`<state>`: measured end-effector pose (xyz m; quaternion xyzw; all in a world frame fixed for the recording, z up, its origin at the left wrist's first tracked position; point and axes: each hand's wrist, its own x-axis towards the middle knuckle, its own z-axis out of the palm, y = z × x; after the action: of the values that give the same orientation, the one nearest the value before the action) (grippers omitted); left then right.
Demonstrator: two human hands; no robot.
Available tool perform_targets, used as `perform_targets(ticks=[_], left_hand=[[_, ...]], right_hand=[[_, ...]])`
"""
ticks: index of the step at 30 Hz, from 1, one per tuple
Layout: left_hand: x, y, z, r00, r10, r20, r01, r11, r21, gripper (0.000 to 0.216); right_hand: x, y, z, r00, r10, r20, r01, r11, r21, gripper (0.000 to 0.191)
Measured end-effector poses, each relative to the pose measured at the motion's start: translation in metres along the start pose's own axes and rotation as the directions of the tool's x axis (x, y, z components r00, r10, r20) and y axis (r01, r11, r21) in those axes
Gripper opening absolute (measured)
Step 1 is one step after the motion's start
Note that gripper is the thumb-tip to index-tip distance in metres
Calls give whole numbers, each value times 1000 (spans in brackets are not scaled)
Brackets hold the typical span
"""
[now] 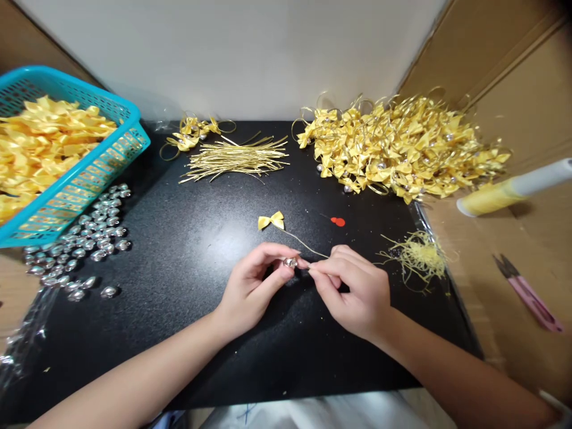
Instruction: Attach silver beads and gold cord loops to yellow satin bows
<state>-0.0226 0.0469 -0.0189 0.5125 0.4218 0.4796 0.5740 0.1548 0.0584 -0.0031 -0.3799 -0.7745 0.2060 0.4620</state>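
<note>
Silver bead [290, 261] pinched between two hands above a black mat [187, 250].

Left hand [254, 286] closes thumb and forefinger on the bead; right hand [355, 292] just beside it pinches the end of a gold string [306, 244]. That string runs up and away to a yellow bow [271, 221] lying on the mat beyond the fingers. Loose beads [84, 238] lie well to the left beside a blue basket [89, 173], finished bows [402, 149] heaped far right.

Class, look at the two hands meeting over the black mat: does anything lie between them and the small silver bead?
Nothing visible does. The left hand already pinches the silver bead, and the right hand holds the gold cord right beside it.
</note>
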Motion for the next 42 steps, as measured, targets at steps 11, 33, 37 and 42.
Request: perform_targets(ticks=[11, 33, 37, 42], left_hand=[[0, -3, -4, 992, 125, 30, -128, 977, 168, 17], [5, 1, -6, 973, 230, 24, -227, 927, 297, 30], [5, 2, -7, 979, 205, 15, -200, 931, 306, 31], [3, -1, -8, 989, 145, -38, -132, 964, 230, 31]], right_hand=[[0, 1, -1, 999, -16, 29, 16, 1000, -15, 16], [-3, 3, 2, 1000, 12, 12, -12, 999, 30, 17], [-3, 3, 1, 1000, 24, 14, -24, 999, 46, 17], [-3, 2, 1, 999, 31, 16, -32, 998, 57, 17]])
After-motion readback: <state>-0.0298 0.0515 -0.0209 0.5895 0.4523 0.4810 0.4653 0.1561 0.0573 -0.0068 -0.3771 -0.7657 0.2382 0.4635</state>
